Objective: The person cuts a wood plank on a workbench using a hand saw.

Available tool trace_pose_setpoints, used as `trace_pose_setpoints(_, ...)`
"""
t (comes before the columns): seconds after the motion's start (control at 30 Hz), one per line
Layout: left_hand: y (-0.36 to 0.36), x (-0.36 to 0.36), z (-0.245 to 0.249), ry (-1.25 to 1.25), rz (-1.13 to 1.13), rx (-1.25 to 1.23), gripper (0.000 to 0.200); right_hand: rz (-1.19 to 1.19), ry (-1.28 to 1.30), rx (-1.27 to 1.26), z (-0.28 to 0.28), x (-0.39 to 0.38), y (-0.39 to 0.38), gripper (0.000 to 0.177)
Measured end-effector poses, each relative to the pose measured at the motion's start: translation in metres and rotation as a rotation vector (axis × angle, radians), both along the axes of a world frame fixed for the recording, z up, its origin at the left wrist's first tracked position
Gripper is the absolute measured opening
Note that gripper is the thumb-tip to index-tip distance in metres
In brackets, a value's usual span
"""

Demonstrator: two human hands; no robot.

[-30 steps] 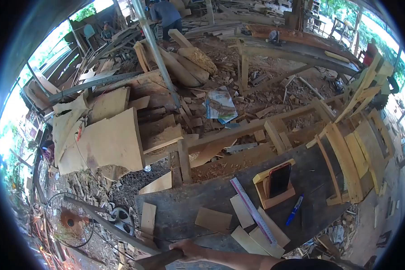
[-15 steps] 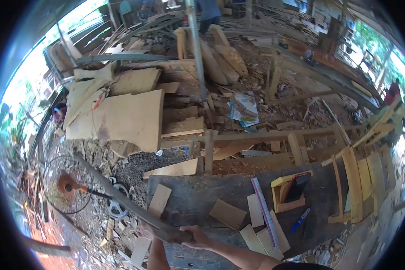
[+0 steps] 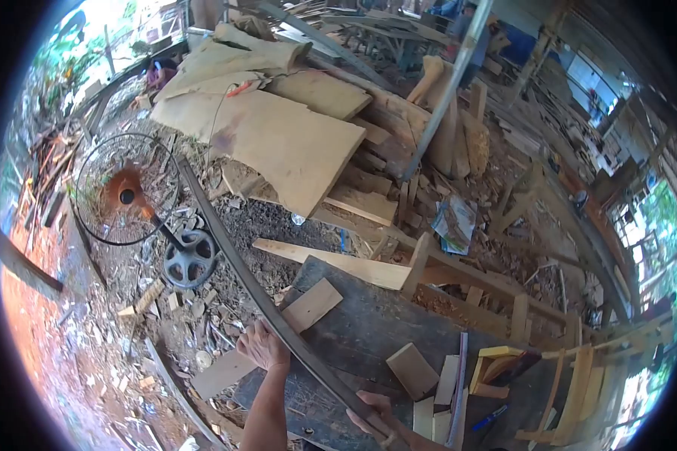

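Note:
A long grey-brown wooden strip (image 3: 246, 278) runs diagonally over the dark worktable (image 3: 320, 376), its far end reaching past the table edge. At its left edge is my left hand (image 3: 265, 346), fingers bent against the strip and the thumb side partly hidden by it. My right hand (image 3: 374, 413) is wrapped around the near end, low in the view. Beneath the strip, a pale flat board (image 3: 314, 304) lies on the table, and another board piece (image 3: 222, 374) juts out left of my left hand.
Right on the table are small boards (image 3: 414, 371), a ruler (image 3: 459, 387), a blue marker (image 3: 490, 418) and a yellowish wooden frame (image 3: 493, 368). A wheel-like metal part (image 3: 189, 259) and a round wire guard (image 3: 90, 218) stand left. Large slabs (image 3: 278, 143) lie beyond.
The view has turned left and down. The strip now slants more steeply, my hands are farther apart along it, and my right hand is lower at its near end.

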State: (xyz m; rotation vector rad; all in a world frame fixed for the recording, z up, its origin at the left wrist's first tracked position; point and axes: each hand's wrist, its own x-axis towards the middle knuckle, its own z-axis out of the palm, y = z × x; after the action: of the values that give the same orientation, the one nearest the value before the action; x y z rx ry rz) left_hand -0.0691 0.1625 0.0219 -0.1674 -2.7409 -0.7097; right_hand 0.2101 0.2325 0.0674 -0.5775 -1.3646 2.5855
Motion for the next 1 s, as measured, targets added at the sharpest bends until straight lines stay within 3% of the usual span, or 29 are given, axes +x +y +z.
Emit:
trace_pose_setpoints(0.07,0.003,0.001,0.009,0.025,0.006,0.014,0.028,-0.001,-0.054,0.559,-0.022,0.012,-0.002,0.026)
trace_pose_setpoints(0.1,0.004,0.001,0.014,0.023,0.014,0.025,0.028,-0.027,-0.062,0.654,-0.009,0.01,-0.005,0.026)
trace_pose_setpoints(0.3,0.005,-0.002,0.031,-0.225,-0.009,-0.016,0.027,-0.122,-0.083,0.711,0.049,-0.021,-0.005,0.026)
trace_pose_setpoints(1.0,0.008,-0.002,0.033,-0.182,0.019,-0.021,0.03,-0.152,-0.086,0.764,0.066,-0.03,-0.003,0.03)
